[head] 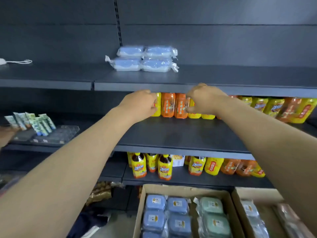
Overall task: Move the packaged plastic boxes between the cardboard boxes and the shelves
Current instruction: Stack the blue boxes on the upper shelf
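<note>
Both grips reach in at the bottles, under the top shelf's front edge.
Four wrapped blue boxes [142, 58] sit in two stacks of two near the back of the top shelf [223, 78], about mid-width and well apart from both grips. The left grip [142, 103] and right grip [204, 100] have their fingers curled against the bottles [175, 105] at the back of the middle shelf [180, 134]; I cannot tell whether either grasps one. Below, a carton [188, 190] holds more wrapped boxes [171, 215], blue and green. A second carton [253, 194] stands touching its right side.
</note>
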